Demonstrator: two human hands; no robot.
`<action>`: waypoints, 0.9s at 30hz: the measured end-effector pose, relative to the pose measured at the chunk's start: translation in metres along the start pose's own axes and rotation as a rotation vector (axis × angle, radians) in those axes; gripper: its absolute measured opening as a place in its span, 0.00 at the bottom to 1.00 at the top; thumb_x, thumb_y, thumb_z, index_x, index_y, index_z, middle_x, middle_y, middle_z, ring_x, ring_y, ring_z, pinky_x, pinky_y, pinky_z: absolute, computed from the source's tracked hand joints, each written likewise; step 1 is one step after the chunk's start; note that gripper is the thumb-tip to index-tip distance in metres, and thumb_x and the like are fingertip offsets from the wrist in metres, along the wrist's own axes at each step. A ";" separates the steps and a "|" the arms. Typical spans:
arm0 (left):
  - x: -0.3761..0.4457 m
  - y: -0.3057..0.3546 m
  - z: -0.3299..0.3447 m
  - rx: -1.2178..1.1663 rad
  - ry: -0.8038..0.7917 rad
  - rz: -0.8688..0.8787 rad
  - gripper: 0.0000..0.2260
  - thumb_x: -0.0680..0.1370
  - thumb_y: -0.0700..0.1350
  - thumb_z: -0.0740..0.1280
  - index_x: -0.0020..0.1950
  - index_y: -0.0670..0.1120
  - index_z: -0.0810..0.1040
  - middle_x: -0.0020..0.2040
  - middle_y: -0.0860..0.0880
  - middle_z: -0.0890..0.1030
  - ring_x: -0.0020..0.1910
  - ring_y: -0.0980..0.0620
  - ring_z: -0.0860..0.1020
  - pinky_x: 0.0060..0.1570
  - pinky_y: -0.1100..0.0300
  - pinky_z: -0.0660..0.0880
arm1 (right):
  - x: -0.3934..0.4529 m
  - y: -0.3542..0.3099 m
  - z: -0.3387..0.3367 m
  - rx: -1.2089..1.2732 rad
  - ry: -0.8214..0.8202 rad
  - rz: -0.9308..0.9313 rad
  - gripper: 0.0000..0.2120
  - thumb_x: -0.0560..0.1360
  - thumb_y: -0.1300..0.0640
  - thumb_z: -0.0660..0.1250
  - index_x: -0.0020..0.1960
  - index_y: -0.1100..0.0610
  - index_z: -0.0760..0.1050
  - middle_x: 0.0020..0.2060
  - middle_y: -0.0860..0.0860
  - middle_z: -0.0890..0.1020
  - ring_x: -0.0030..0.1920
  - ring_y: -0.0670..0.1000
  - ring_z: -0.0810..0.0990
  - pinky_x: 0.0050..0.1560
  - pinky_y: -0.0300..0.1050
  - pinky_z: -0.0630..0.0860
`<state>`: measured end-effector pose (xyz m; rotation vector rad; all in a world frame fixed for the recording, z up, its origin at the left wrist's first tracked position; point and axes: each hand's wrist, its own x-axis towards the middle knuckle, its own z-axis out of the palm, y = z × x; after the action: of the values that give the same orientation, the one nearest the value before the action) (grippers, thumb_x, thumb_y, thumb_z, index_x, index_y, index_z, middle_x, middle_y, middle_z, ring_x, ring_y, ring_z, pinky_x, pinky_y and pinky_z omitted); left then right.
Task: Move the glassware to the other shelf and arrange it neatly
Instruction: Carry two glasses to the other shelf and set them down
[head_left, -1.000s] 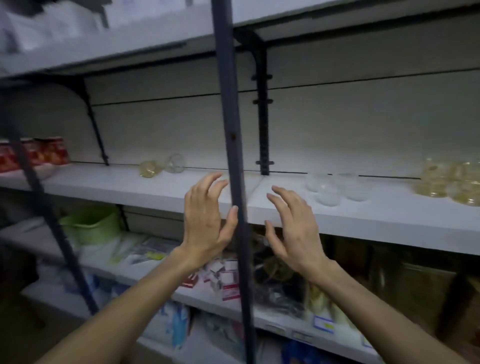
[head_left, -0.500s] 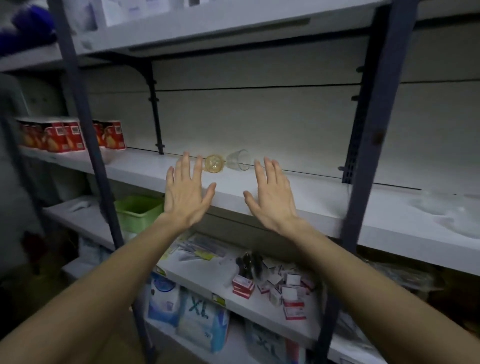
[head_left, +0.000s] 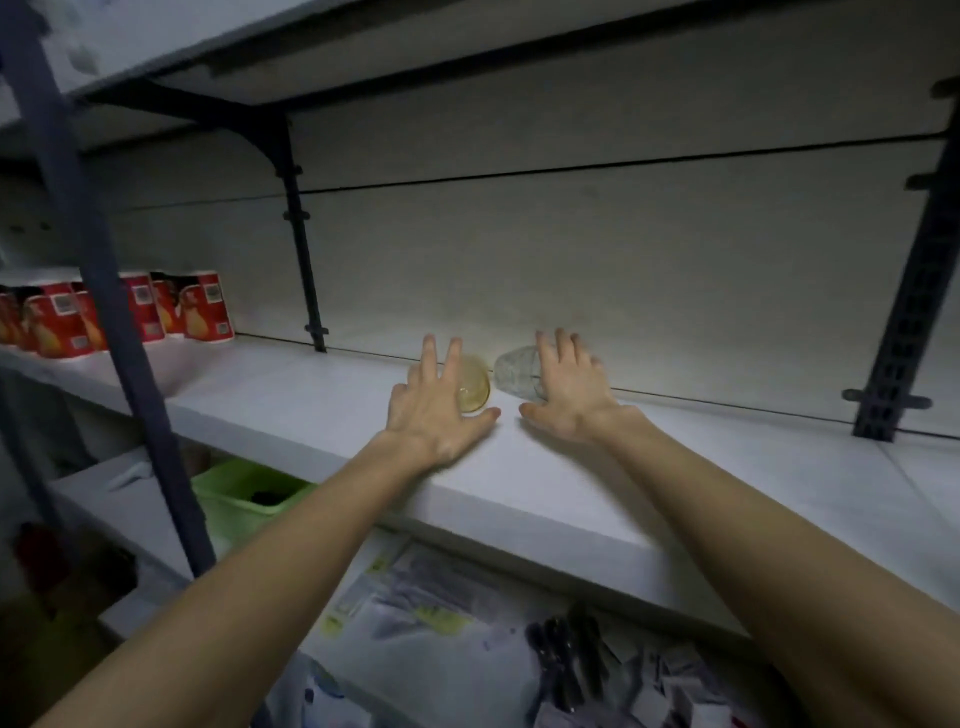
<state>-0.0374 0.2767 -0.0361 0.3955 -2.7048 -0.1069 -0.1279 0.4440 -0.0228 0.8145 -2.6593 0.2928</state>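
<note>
Two glasses lie on their sides near the back of the white shelf (head_left: 571, 499). The left hand (head_left: 434, 410), fingers straight and spread, reaches over the small amber-tinted glass tumbler (head_left: 474, 384), partly covering it. The right hand (head_left: 571, 397), likewise spread and gripping nothing, covers the right part of the clear patterned glass tumbler (head_left: 514, 371).
</note>
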 end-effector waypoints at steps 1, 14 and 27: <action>0.011 -0.002 0.005 -0.016 -0.019 0.005 0.49 0.75 0.70 0.64 0.84 0.53 0.39 0.84 0.45 0.39 0.80 0.39 0.58 0.73 0.42 0.63 | 0.010 0.000 0.006 0.011 -0.012 0.012 0.50 0.73 0.41 0.71 0.82 0.57 0.46 0.80 0.60 0.53 0.81 0.62 0.50 0.77 0.56 0.55; 0.065 -0.020 0.038 -0.109 0.038 0.122 0.32 0.73 0.61 0.70 0.70 0.48 0.64 0.64 0.44 0.74 0.61 0.39 0.78 0.53 0.49 0.74 | 0.042 0.011 0.027 -0.028 0.102 0.106 0.38 0.69 0.49 0.75 0.75 0.54 0.64 0.68 0.58 0.70 0.69 0.61 0.67 0.66 0.53 0.68; 0.021 -0.042 0.001 -0.426 0.062 0.126 0.31 0.66 0.67 0.69 0.64 0.55 0.69 0.57 0.50 0.83 0.54 0.41 0.80 0.50 0.52 0.74 | -0.031 -0.016 -0.007 0.319 0.115 0.505 0.41 0.66 0.40 0.76 0.72 0.58 0.68 0.65 0.56 0.71 0.60 0.59 0.78 0.62 0.48 0.75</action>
<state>-0.0452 0.2308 -0.0348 0.0973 -2.5449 -0.6103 -0.0931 0.4490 -0.0262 0.1789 -2.7040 0.8769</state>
